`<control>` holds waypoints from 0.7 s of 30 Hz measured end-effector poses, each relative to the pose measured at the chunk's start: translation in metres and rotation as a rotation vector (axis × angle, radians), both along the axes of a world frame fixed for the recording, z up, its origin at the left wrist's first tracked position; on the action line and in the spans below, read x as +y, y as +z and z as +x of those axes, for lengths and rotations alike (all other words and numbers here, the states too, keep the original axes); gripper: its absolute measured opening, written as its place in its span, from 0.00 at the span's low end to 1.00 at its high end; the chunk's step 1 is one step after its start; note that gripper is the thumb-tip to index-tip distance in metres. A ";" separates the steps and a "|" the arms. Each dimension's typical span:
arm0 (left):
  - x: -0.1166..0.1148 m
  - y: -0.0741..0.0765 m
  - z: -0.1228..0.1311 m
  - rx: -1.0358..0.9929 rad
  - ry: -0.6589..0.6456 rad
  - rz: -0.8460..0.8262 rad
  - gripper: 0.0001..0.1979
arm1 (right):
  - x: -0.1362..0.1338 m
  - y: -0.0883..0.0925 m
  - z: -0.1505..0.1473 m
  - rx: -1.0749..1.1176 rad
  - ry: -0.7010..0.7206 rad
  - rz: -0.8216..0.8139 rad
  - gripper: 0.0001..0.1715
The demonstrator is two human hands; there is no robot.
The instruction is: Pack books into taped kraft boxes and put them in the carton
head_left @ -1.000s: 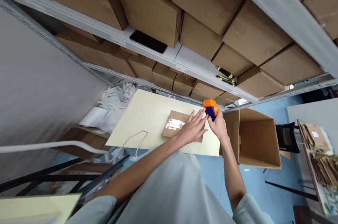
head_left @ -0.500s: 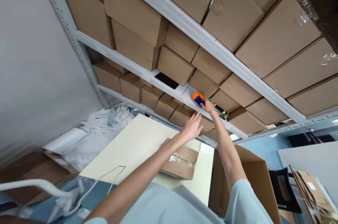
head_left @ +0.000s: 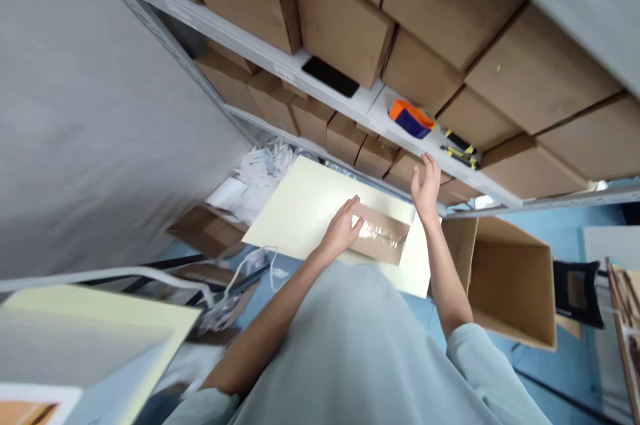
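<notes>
A flat cardboard parcel (head_left: 387,243) sealed with clear tape lies on the pale yellow table (head_left: 305,205). My left hand (head_left: 344,227) rests on the parcel's left end with fingers spread, holding nothing. My right hand (head_left: 427,187) hangs open in the air above the table's far edge, just below the shelf, fingers stretched and empty. The orange and blue tape dispenser (head_left: 411,118) sits on the white metal shelf (head_left: 370,110), above and apart from my right hand.
A black phone (head_left: 330,76) and a yellow-black utility knife (head_left: 461,148) also lie on the shelf among brown cardboard boxes (head_left: 340,25). An open empty carton (head_left: 510,278) stands right of the table. Crumpled white paper (head_left: 255,168) is heaped at the left. A cable (head_left: 255,258) trails off the table's near edge.
My right hand carried the tape dispenser up from the parcel, set it on the shelf, let go and dropped back down. My left hand lifted briefly, then returned to the parcel.
</notes>
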State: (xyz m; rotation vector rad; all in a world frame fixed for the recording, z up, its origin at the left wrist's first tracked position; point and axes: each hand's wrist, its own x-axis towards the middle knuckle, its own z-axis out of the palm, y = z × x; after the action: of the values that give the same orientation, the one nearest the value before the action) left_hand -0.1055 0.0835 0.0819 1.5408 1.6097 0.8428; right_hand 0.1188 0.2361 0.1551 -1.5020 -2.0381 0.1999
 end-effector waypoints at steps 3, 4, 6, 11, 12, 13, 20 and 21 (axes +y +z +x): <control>-0.039 -0.011 0.002 -0.042 -0.009 -0.125 0.31 | -0.113 -0.043 0.015 0.091 -0.053 -0.200 0.31; -0.049 -0.011 0.007 -0.042 -0.044 -0.143 0.31 | -0.147 -0.055 0.016 0.088 -0.069 -0.282 0.31; -0.064 -0.010 0.022 -0.022 -0.157 -0.154 0.32 | -0.202 -0.078 0.016 0.051 -0.087 -0.435 0.31; -0.077 -0.018 0.046 0.090 -0.438 -0.202 0.34 | -0.263 -0.118 0.029 0.019 -0.210 -0.665 0.36; -0.076 -0.022 0.043 0.122 -0.404 -0.209 0.35 | -0.267 -0.123 0.033 0.040 -0.236 -0.702 0.37; -0.074 -0.027 0.038 0.155 -0.334 -0.217 0.37 | -0.269 -0.126 0.037 0.066 -0.250 -0.733 0.37; -0.043 -0.062 -0.002 0.229 0.080 -0.373 0.41 | -0.252 -0.136 0.038 0.204 -0.341 -0.640 0.42; -0.039 -0.064 0.000 0.240 0.087 -0.396 0.39 | -0.246 -0.139 0.036 0.235 -0.350 -0.652 0.42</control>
State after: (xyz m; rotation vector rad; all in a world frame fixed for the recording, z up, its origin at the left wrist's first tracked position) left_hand -0.1054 0.0447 0.0178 1.3305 1.8935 0.3588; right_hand 0.1549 -0.0094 0.0164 -2.0713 -1.5551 0.9171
